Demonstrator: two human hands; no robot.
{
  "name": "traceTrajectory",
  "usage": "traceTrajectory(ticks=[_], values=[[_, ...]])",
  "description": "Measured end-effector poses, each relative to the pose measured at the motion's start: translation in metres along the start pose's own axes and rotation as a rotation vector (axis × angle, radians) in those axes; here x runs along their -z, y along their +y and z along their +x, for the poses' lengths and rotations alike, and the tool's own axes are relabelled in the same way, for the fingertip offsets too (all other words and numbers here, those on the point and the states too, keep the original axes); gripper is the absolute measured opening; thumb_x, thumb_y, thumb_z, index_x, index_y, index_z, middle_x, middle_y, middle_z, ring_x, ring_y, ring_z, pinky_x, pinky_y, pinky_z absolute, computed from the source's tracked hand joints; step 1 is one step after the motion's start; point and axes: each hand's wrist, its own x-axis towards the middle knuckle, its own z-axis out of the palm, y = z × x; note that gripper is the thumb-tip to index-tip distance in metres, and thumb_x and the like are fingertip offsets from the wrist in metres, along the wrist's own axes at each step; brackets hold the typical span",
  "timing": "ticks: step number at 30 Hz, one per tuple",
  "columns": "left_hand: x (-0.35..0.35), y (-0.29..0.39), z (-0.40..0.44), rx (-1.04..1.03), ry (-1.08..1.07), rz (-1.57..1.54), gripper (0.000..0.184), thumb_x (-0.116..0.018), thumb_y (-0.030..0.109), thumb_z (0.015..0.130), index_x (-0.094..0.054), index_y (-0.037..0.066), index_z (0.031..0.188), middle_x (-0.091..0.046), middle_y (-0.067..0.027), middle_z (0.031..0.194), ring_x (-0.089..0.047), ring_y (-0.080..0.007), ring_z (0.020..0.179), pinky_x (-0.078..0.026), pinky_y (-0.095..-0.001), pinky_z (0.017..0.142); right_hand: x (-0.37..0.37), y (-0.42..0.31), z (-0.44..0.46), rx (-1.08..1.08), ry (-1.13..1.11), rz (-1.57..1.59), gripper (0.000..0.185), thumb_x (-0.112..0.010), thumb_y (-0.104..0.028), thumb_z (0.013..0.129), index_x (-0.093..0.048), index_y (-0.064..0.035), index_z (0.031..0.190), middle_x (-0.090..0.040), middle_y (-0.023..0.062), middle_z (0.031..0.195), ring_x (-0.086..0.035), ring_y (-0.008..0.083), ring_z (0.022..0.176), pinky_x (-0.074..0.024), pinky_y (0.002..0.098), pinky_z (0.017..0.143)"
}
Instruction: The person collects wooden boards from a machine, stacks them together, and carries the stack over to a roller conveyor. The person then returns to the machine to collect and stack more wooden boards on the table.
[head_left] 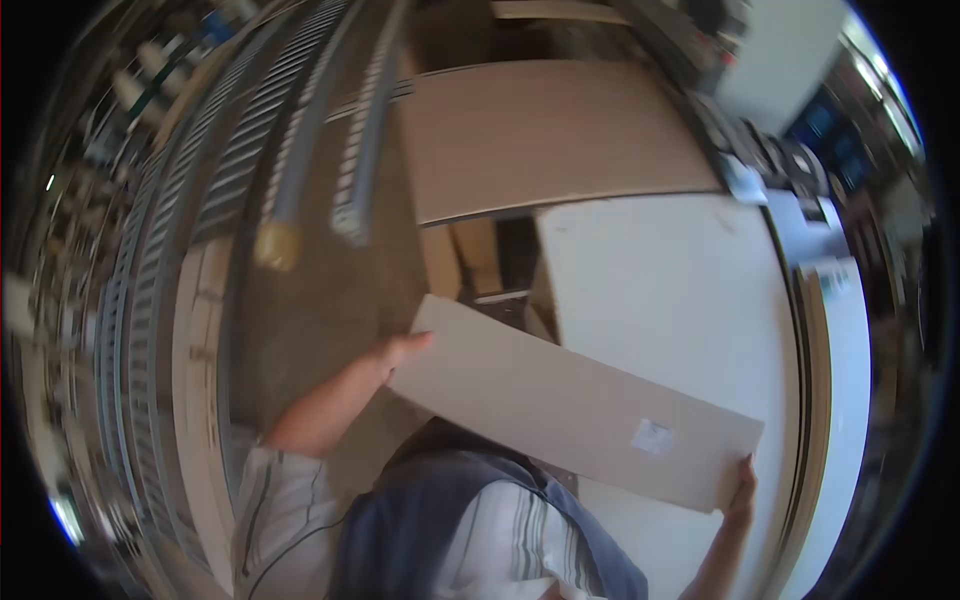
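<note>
A long, flat beige board [560,390], which looks like cardboard or a panel, is held across in front of my body. It slants down to the right and bears a small white label [652,436] near its right end. My left hand [403,355] grips the left end, thumb on the upper face and the other fingers hidden underneath. At the right end my right hand [741,491] is closed round the edge, its fingers partly hidden. Beneath the board's right part lies a white panel surface [660,290].
Beyond the white surface lies a large brown cardboard sheet [560,130]. To the left stand metal roller conveyors [270,120], with concrete floor [380,200] between. White-faced panels [838,400] stand along the right side. A pale column [785,70] rises at the back right.
</note>
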Motion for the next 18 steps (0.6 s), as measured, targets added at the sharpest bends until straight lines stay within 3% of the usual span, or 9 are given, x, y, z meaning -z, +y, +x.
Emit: traceTrajectory(ticks=[3,5,7,8,13,14,18], values=[[0.014,-0.040,-0.001,-0.006,-0.031,-0.106,0.061,-0.064,0.041,0.090,-0.055,0.000,0.134,-0.064,-0.0162,0.127,-0.063,-0.0303,0.110,-0.048,-0.0406,0.094,0.019,-0.006,0.039,0.052,-0.034,0.002,0.065,-0.060,-0.041,0.091,-0.041,-0.0084,0.144,-0.059,0.0180,0.122,-0.062,0.0301,0.099,-0.0522,0.0442,0.082],[0.046,-0.064,-0.009,-0.085,-0.006,-0.167,0.061,-0.066,0.040,0.090,-0.054,0.002,0.136,-0.063,-0.0151,0.128,-0.062,-0.0293,0.111,-0.047,-0.0391,0.095,0.039,0.015,0.084,-0.006,-0.076,0.055,0.049,-0.050,-0.044,0.100,-0.058,-0.0035,0.127,-0.067,0.0097,0.104,-0.064,0.0202,0.087,-0.0518,0.0346,0.076],[0.092,-0.101,-0.029,-0.249,-0.001,-0.247,0.064,-0.069,0.036,0.088,-0.051,0.000,0.137,-0.062,-0.0173,0.129,-0.062,-0.0314,0.112,-0.048,-0.0413,0.095,-0.003,0.019,0.091,0.085,-0.195,-0.097,0.050,-0.050,-0.044,0.100,-0.057,-0.0034,0.128,-0.067,0.0107,0.106,-0.064,0.0215,0.089,-0.0521,0.0352,0.078],[0.114,-0.118,-0.037,-0.368,-0.018,-0.267,0.067,-0.072,0.033,0.086,-0.048,-0.001,0.138,-0.060,-0.0194,0.129,-0.061,-0.0335,0.113,-0.048,-0.0435,0.094,-0.039,0.017,0.091,0.172,-0.252,-0.204,0.050,-0.050,-0.044,0.100,-0.055,-0.0034,0.130,-0.066,0.0116,0.108,-0.064,0.0228,0.090,-0.0524,0.0358,0.079],[0.237,-0.211,-0.119,-0.435,0.101,-0.529,0.070,-0.073,0.032,0.085,-0.046,-0.001,0.140,-0.059,-0.0195,0.131,-0.060,-0.0338,0.114,-0.047,-0.0433,0.096,-0.322,0.066,-0.015,0.618,-0.548,-0.616,0.054,-0.048,-0.043,0.101,-0.048,-0.0034,0.137,-0.063,0.0162,0.119,-0.065,0.0291,0.099,-0.0540,0.0387,0.087],[0.260,-0.226,-0.141,-0.474,0.127,-0.559,0.070,-0.073,0.032,0.085,-0.046,-0.001,0.140,-0.059,-0.0195,0.131,-0.060,-0.0338,0.114,-0.047,-0.0433,0.096,-0.347,0.075,-0.007,0.635,-0.602,-0.622,0.054,-0.048,-0.043,0.101,-0.048,-0.0034,0.137,-0.063,0.0162,0.119,-0.065,0.0291,0.099,-0.0540,0.0387,0.087],[0.349,-0.297,-0.245,-0.706,0.269,-0.687,0.073,-0.076,0.033,0.083,-0.046,0.001,0.141,-0.058,-0.0195,0.132,-0.059,-0.0343,0.115,-0.046,-0.0451,0.098,-0.461,0.125,0.062,0.186,-0.969,-0.309,0.059,-0.049,-0.044,0.099,-0.042,-0.0032,0.141,-0.060,0.0195,0.125,-0.063,0.0330,0.103,-0.0534,0.0445,0.088]])
